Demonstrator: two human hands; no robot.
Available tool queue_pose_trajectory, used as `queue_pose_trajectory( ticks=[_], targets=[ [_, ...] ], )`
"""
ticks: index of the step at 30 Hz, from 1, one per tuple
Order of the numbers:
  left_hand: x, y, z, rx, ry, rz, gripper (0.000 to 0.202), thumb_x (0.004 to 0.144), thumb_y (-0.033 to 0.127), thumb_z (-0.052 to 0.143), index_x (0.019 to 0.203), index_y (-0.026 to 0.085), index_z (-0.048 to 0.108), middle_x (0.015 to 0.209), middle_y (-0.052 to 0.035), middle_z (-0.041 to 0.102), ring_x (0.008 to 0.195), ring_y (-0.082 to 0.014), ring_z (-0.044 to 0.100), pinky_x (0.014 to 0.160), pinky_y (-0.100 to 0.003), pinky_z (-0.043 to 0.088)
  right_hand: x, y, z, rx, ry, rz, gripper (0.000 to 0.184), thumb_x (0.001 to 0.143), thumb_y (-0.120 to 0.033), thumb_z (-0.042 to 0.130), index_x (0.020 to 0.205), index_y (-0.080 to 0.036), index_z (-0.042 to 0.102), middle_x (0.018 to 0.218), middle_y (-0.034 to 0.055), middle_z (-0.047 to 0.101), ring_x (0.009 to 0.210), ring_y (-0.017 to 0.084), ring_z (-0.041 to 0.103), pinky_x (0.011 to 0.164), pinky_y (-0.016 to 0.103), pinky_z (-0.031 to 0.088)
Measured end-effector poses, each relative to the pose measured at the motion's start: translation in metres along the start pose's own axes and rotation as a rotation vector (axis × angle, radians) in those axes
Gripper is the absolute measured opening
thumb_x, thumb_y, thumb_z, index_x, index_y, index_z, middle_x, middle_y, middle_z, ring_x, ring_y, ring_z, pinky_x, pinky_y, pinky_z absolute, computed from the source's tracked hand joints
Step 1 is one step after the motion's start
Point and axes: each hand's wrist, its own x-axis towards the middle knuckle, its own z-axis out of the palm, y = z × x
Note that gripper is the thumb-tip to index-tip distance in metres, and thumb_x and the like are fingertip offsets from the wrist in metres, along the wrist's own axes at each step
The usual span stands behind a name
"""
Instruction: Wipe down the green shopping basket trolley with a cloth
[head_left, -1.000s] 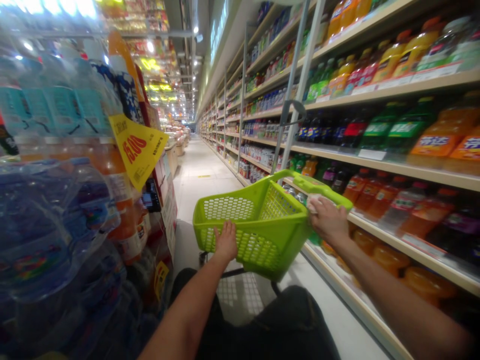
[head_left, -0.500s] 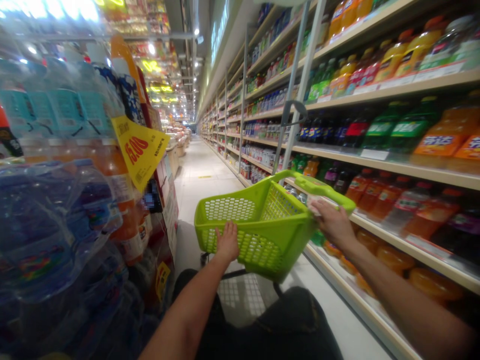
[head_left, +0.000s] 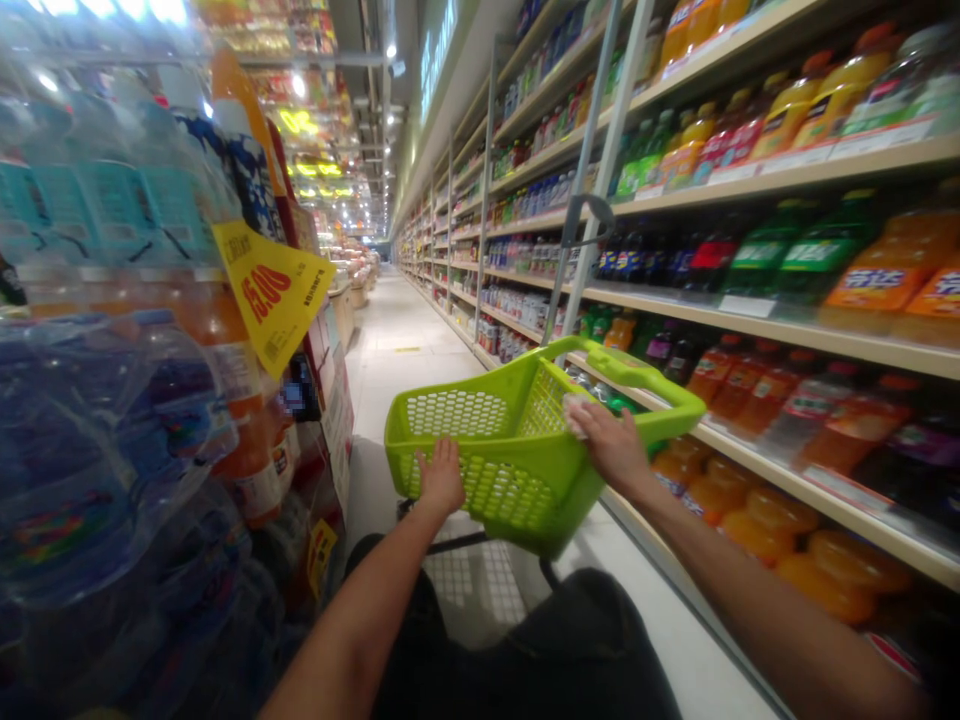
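In front of my bent knees stands a lime-green shopping cart with a perforated basket, whose inside looks bare where I can see it. My left hand holds the near side rim, fingers over the edge and thumb outside. A crumpled white wipe, either tissue or cloth, is under the fingers of my right hand. That hand presses it to the basket's rim near the rear corner. The cart's handle extends to the right, beside the drink shelves.
Shelves of bottled drinks run along the right. At left, close by, are stacked shrink-wrapped bottles and a yellow price sign. A pale tiled aisle stretches ahead. A grey strap hangs by a shelf post.
My right hand has slid left with the wipe, from near the handle's base along the basket rim. My left hand keeps its place on the side rim; the view has shifted slightly.
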Motion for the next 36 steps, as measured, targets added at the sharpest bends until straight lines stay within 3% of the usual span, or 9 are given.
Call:
queue_pose_trajectory(
  ticks=[4,12,14,18,21,28,31,33,36],
  targets=[
    [-0.002,0.002,0.003,0.005,0.019,-0.005,0.079,0.07,0.019,0.048,0.142,0.012,0.015,0.151,-0.0092,0.012,0.139,-0.026,0.006,0.108,-0.059,0.01,-0.004,0.022,-0.006,-0.075,0.073,0.138,0.036,0.087,-0.02,0.036,0.117,-0.015,0.055,0.122,0.0161,0.057,0.112,0.027,0.05,0.097,0.05,0.026],
    [0.004,-0.006,0.005,-0.015,0.025,-0.031,0.077,0.07,0.022,0.05,0.141,0.014,0.021,0.151,-0.0087,0.015,0.138,-0.0264,0.01,0.109,-0.057,0.011,-0.006,-0.035,0.011,0.034,-0.037,-0.101,0.039,0.088,-0.017,0.034,0.121,-0.019,0.053,0.126,0.0117,0.055,0.115,0.022,0.048,0.096,0.042,0.03],
    [0.004,-0.014,0.005,0.001,0.027,-0.069,0.077,0.071,0.021,0.05,0.141,0.014,0.021,0.151,-0.0092,0.015,0.138,-0.0266,0.01,0.109,-0.057,0.011,-0.005,-0.027,0.008,0.015,-0.012,-0.093,0.038,0.088,-0.017,0.033,0.12,-0.02,0.054,0.125,0.0113,0.056,0.114,0.022,0.049,0.097,0.042,0.03],
    [0.004,-0.02,0.004,0.041,0.03,-0.049,0.075,0.071,0.017,0.047,0.142,0.016,0.021,0.151,-0.0079,0.016,0.138,-0.0257,0.01,0.109,-0.057,0.01,-0.006,0.008,-0.003,-0.07,0.092,0.07,0.037,0.087,-0.017,0.035,0.118,-0.017,0.055,0.126,0.0143,0.055,0.115,0.026,0.049,0.096,0.046,0.029],
    [0.003,-0.017,0.003,0.039,0.021,-0.063,0.074,0.072,0.017,0.047,0.142,0.015,0.021,0.151,-0.0089,0.015,0.138,-0.0261,0.011,0.108,-0.058,0.012,-0.008,0.013,-0.003,-0.063,0.071,0.116,0.039,0.085,-0.016,0.037,0.12,-0.015,0.054,0.127,0.0165,0.053,0.116,0.028,0.047,0.096,0.049,0.029],
    [0.004,-0.014,-0.007,0.018,-0.016,-0.024,0.073,0.074,0.021,0.05,0.141,0.018,0.022,0.15,-0.0082,0.018,0.138,-0.0255,0.014,0.108,-0.058,0.015,-0.004,-0.06,0.024,0.079,-0.071,-0.011,0.039,0.087,-0.016,0.036,0.121,-0.017,0.054,0.129,0.0134,0.052,0.119,0.025,0.045,0.096,0.043,0.032],
    [0.004,-0.018,-0.009,0.009,-0.019,-0.011,0.073,0.074,0.023,0.052,0.141,0.02,0.023,0.151,-0.0071,0.018,0.138,-0.025,0.013,0.109,-0.056,0.013,0.0,-0.077,0.028,0.105,-0.11,-0.075,0.04,0.087,-0.014,0.035,0.122,-0.018,0.053,0.13,0.0119,0.052,0.121,0.024,0.044,0.097,0.043,0.032],
    [0.004,-0.022,-0.008,0.004,-0.014,-0.043,0.074,0.073,0.024,0.053,0.141,0.019,0.023,0.151,-0.0085,0.017,0.138,-0.0252,0.013,0.109,-0.055,0.012,0.003,-0.07,0.024,0.093,-0.125,-0.084,0.041,0.086,-0.013,0.035,0.123,-0.02,0.053,0.13,0.0107,0.052,0.122,0.024,0.043,0.099,0.043,0.03],
    [0.003,-0.028,-0.003,0.013,-0.004,-0.105,0.076,0.072,0.021,0.051,0.141,0.015,0.02,0.151,-0.0106,0.014,0.138,-0.0254,0.011,0.109,-0.055,0.011,0.004,-0.042,0.013,0.023,-0.089,0.041,0.04,0.087,-0.014,0.034,0.123,-0.019,0.052,0.132,0.0122,0.05,0.123,0.026,0.042,0.099,0.046,0.028]
  ],
)
